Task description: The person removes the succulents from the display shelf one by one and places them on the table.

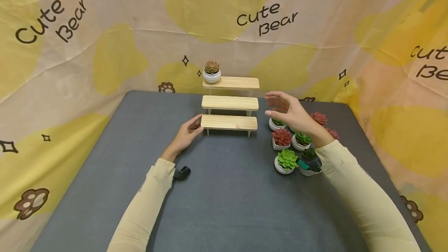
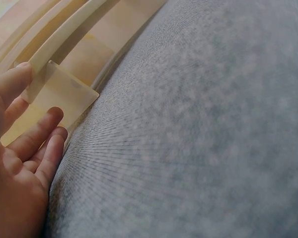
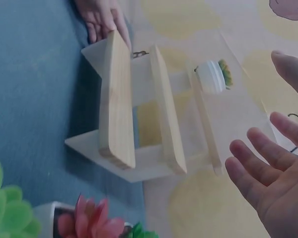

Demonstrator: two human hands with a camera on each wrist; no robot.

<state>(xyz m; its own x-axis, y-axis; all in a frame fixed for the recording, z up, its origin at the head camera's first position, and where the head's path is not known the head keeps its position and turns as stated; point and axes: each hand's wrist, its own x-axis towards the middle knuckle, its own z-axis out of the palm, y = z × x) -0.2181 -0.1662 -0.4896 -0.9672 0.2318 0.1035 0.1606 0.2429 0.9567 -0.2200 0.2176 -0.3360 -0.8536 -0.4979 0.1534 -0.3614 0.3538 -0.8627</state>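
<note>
A three-tier wooden display stand point(image 1: 229, 122) with translucent side panels point(image 2: 69, 94) stands at the back of the table. My left hand point(image 1: 185, 137) holds the left end of its lowest board, thumb and index finger at the board's corners, the other fingers loosely bent beside the panel. On the left of the top board sits a potted succulent point(image 1: 212, 72), orange-green in a white ribbed round pot. My right hand point(image 1: 292, 112) hovers right of the stand with nothing in it, its fingers spread and slightly bent, apart from the boards in the right wrist view.
Several potted succulents crowd the table's right side under my right forearm, among them a red one point(image 1: 281, 137), a bright green one point(image 1: 287, 160) and a darker green one point(image 1: 301, 138). A patterned cloth point(image 1: 224, 14) hangs behind the grey table point(image 1: 224, 197).
</note>
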